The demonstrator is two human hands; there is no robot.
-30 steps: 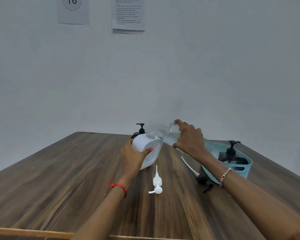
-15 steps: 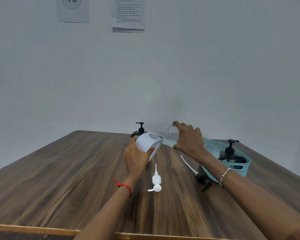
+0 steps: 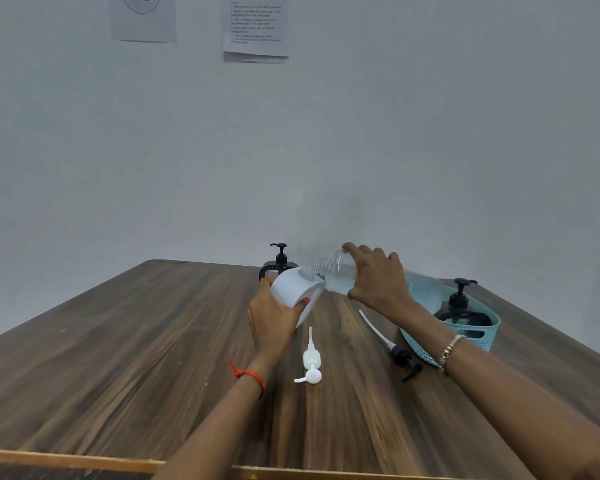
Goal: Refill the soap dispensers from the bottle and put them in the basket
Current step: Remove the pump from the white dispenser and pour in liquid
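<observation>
A dark wood-grain table (image 3: 118, 375) is edged with a pale strip along its front. A white pump head (image 3: 311, 362) is laid near the middle, nozzle toward the front edge. A black pump head (image 3: 400, 355) is laid beside a teal basket (image 3: 418, 346) set at the right edge. A black dispenser (image 3: 278, 266) is stood upright at the far edge

The right grip (image 3: 378, 278) has tipped the bottle (image 3: 338, 271) lower. Its mouth has come down and left, from just above the dispenser (image 3: 291, 289) to the dispenser's neck, near frame centre. The left grip (image 3: 274, 320) has turned the dispenser's neck towards the bottle. The wall papers (image 3: 255, 26) sit higher in frame.
</observation>
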